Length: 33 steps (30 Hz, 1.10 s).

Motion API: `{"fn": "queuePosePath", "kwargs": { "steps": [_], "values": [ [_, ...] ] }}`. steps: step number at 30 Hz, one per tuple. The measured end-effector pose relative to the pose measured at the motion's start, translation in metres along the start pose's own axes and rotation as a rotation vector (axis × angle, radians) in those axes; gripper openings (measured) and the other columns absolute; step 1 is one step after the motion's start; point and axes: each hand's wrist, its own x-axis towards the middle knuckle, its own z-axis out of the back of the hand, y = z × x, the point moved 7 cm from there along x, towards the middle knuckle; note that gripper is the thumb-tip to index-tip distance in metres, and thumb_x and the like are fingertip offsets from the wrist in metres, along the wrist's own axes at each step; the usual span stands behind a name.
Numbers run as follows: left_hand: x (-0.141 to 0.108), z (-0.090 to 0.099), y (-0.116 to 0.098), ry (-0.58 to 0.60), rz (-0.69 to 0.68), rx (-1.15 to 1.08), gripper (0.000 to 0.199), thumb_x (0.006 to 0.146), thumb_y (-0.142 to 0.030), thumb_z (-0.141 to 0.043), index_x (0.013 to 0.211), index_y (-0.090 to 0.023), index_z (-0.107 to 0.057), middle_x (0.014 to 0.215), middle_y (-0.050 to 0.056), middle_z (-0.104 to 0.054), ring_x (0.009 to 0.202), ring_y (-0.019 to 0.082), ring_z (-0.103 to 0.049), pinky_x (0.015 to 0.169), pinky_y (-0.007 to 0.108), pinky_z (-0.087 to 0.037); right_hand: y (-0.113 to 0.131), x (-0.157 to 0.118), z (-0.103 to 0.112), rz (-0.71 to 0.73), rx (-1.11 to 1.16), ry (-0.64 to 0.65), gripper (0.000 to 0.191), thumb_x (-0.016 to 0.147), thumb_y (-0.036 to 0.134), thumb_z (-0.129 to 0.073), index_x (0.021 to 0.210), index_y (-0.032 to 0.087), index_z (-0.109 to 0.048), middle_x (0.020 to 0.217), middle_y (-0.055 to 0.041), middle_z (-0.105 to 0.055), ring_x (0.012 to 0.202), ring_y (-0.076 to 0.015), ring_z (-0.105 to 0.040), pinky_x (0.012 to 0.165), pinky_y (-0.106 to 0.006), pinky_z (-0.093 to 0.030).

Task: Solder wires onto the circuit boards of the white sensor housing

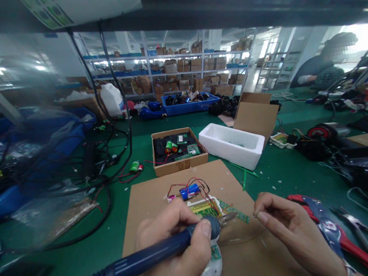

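My left hand (176,250) is closed round a dark blue soldering iron (153,253), its metal tip pointing right over the cardboard sheet (144,194). To the right, my right hand (287,224) pinches with thumb and forefinger; a tiny bit shows at the fingertips, too small to name. Below the iron's tip lies a white round part (211,272) with a small green board on it, partly behind my left hand. Just beyond are a white-framed case (204,208) with a green board, a narrow green circuit strip (236,213) and a blue cylinder (189,191) with red and black wires.
Behind the sheet stand a cardboard box (181,164) of parts and a white foam box (233,144). Red-and-blue wire strippers (328,227) and pliers (359,227) lie right. Black cables (111,204) hang and loop at left. A person (325,61) is at back right.
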Motion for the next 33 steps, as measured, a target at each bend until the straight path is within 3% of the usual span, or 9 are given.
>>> {"fn": "queuePosePath", "kwargs": {
  "steps": [33],
  "values": [
    [0.0001,-0.0046,0.0045,0.004,-0.006,-0.042,0.025,0.086,-0.029,-0.051,0.064,-0.018,-0.054,0.050,-0.004,-0.050,0.043,0.007,-0.047,0.041,0.018,-0.033,-0.0087,-0.0019,-0.0003,-0.027,-0.028,0.018,0.025,0.087,0.038,-0.055,0.075,0.016,-0.056,0.065,-0.0012,-0.051,0.058,-0.0094,-0.048,0.052,-0.016,-0.042]
  ]
}}
